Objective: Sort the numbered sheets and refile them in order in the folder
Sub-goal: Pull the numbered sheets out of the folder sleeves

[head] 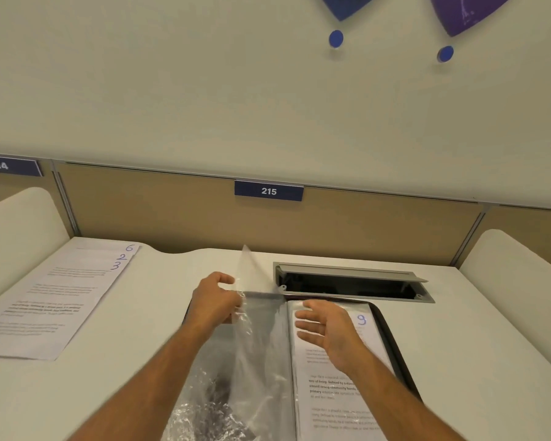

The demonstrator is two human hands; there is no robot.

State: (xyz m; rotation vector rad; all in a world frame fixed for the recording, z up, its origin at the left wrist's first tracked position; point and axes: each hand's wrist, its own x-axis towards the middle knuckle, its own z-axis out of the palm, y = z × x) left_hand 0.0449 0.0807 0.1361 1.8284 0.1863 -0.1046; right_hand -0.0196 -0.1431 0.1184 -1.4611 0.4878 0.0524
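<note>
A black folder lies open on the white desk in front of me. My left hand pinches a clear plastic sleeve near its top and holds it raised off the left side. My right hand hovers open, fingers spread, over the right-hand page, a printed sheet marked 9 inside a sleeve. More crumpled clear sleeves lie on the folder's left half. A fanned stack of loose sheets marked 6, 2 and 3 rests at the far left of the desk.
An open grey cable hatch sits in the desk just behind the folder. A tan partition with a 215 label closes off the back. Rounded white side dividers stand at both ends of the desk.
</note>
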